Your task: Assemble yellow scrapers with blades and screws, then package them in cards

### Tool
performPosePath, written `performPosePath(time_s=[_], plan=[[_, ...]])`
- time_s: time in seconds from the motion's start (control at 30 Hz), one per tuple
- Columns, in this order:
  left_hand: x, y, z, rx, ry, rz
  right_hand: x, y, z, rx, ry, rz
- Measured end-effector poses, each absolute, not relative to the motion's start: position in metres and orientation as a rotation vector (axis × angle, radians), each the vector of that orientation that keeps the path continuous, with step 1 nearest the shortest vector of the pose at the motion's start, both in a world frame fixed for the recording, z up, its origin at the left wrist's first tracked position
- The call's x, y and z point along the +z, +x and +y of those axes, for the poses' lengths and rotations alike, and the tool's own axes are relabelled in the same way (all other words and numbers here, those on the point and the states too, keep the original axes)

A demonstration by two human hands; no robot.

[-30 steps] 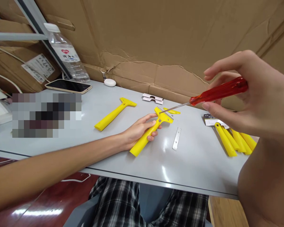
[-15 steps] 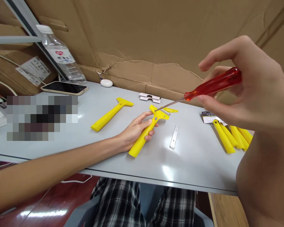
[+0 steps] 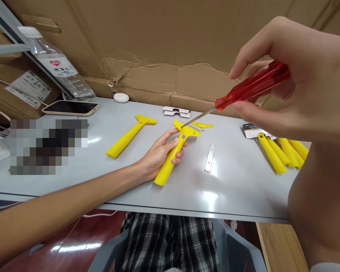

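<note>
Against a creased cardboard wall, on the grey table (image 3: 136, 181), the left hand (image 3: 158, 155) clamps a yellow plastic scraper (image 3: 174, 153) while the right hand (image 3: 294, 83) grips a red-handled screwdriver (image 3: 252, 86), tip at the scraper's head.

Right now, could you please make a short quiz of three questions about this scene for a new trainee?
1. True or false: the left hand holds a yellow scraper by its handle on the grey table.
2. Multiple choice: what does the right hand hold? A) a loose blade B) a red-handled screwdriver C) a phone
3. Fill in: the loose metal blade lies on the table to the ____ of the held scraper, as the camera sees it.

Key
1. True.
2. B; its tip meets the scraper's head.
3. Right.
</note>
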State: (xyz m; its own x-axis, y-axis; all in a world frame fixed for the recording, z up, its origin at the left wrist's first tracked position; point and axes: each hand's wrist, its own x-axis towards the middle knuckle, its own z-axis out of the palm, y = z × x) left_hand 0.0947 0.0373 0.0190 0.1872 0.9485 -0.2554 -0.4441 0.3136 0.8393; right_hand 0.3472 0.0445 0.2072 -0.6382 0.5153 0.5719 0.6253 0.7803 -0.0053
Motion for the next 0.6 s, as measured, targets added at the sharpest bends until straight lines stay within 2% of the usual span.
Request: performPosePath(time_s=[0.17, 0.6], plan=[[0.0204, 0.0958, 0.0373, 1.094, 0.706, 0.916, 0.2055, 0.3503, 0.0453, -0.14, -0.854, -2.352], [0.0169, 0.0944, 0.038, 1.103, 0.681, 0.897, 0.2057, 0.3484, 0.0438, -0.229, -0.803, -2.416]])
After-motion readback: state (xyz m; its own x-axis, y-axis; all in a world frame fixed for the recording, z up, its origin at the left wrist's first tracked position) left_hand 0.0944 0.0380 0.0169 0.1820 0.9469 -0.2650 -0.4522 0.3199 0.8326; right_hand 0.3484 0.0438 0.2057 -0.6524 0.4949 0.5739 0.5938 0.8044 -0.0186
